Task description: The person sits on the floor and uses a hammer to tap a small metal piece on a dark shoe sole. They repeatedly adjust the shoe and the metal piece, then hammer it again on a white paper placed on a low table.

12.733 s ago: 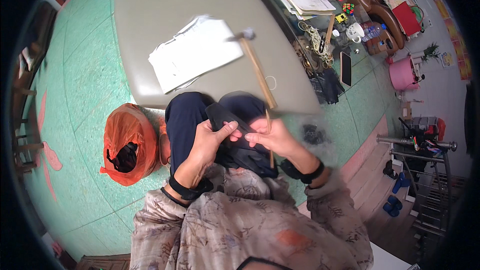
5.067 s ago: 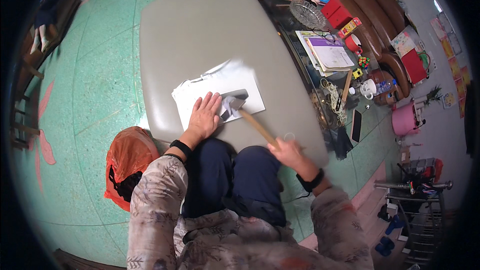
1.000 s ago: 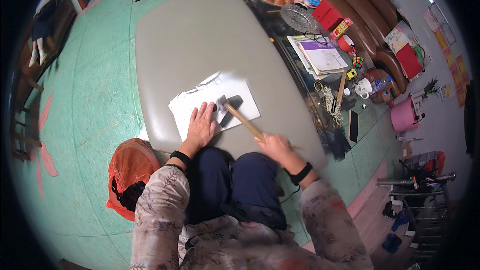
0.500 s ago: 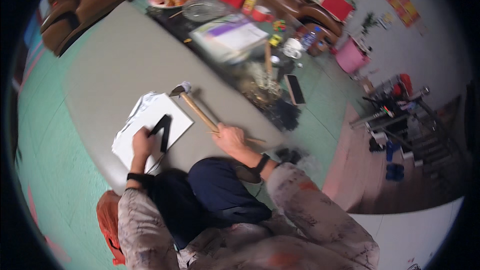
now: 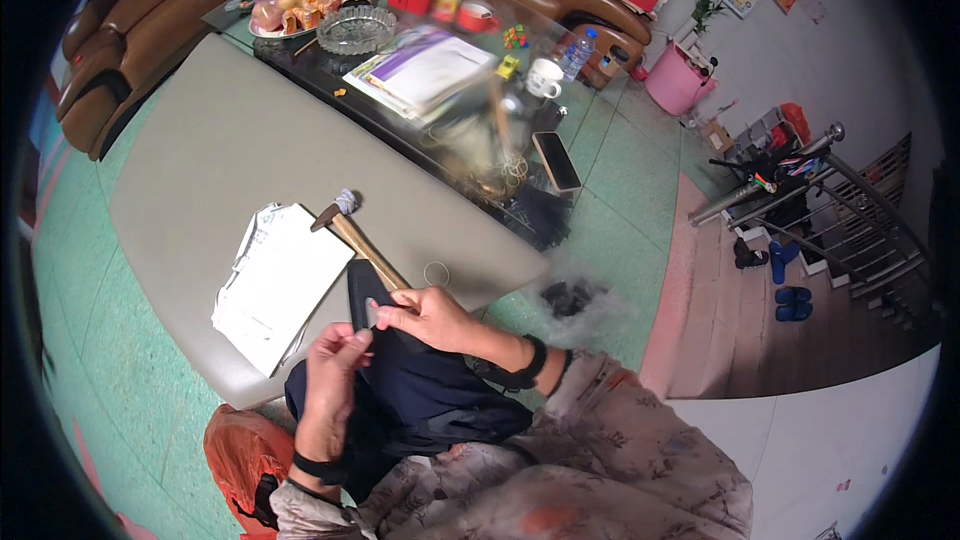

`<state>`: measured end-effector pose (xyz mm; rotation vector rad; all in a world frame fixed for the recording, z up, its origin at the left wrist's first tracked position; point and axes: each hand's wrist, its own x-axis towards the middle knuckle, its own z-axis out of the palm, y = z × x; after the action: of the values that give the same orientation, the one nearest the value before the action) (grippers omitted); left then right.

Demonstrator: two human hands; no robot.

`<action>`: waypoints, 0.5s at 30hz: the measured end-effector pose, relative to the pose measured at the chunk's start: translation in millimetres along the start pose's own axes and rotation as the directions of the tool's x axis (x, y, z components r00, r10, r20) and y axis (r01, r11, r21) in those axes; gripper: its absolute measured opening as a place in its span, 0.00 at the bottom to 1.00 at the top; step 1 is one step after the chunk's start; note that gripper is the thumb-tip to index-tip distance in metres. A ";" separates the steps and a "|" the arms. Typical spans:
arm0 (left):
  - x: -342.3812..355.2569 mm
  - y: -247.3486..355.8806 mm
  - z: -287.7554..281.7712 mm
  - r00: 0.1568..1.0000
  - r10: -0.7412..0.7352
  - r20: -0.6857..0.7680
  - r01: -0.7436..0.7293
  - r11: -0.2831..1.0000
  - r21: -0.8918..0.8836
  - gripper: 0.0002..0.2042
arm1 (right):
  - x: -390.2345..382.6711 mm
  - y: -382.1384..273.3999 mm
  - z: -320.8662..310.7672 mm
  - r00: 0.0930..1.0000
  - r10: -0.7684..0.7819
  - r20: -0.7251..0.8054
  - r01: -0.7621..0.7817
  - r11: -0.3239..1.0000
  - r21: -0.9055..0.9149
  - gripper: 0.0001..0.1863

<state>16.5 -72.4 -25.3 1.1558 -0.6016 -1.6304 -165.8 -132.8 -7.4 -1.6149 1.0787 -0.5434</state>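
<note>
My left hand [image 5: 338,348] is closed in a pinch on a black strap [image 5: 357,288], which rises from the fingers past the bench edge. Close beside it, my right hand [image 5: 432,320] pinches thumb against fingers over the strap; what sits in that pinch is too small to make out. A hammer [image 5: 362,245] with a wooden handle lies on the grey padded bench [image 5: 220,130], its head wrapped in pale material at one end. The handle's near end is hidden behind my right hand. White sheets [image 5: 283,285] are stacked left of the hammer.
A thin ring [image 5: 436,273] lies right of the hammer. Beyond the bench, a glass table [image 5: 330,80] bears an ashtray [image 5: 357,30], papers [image 5: 425,70], a mug [image 5: 544,78] and a phone [image 5: 556,161]. An orange bag [image 5: 245,450] stands at my left; stairs are at right.
My left hand has moved right with the black strap, off the white sheets and over my lap. The right hand has come down and left, so both hands nearly meet.
</note>
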 end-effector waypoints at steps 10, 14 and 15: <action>-38.2 15.9 -51.7 0.963 0.189 -0.193 -0.171 0.980 0.106 0.09 | -3.9 107.8 -183.9 0.727 -0.602 -0.329 -0.292 0.163 -0.942 0.11; -81.7 17.9 -155.1 0.762 0.261 -0.592 -0.290 0.956 0.048 0.06 | -13.7 151.3 -218.8 0.862 -0.398 -0.312 -0.218 0.265 -0.939 0.21; -94.7 16.6 -183.0 0.708 0.283 -0.647 -0.334 0.941 0.046 0.05 | -17.4 152.0 -216.7 0.877 0.016 -0.481 -0.472 0.217 -0.854 0.19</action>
<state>191.3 35.0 -50.7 1.3764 -0.2514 -0.8623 -401.9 -233.1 -74.6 -2.3410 2.2471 0.1934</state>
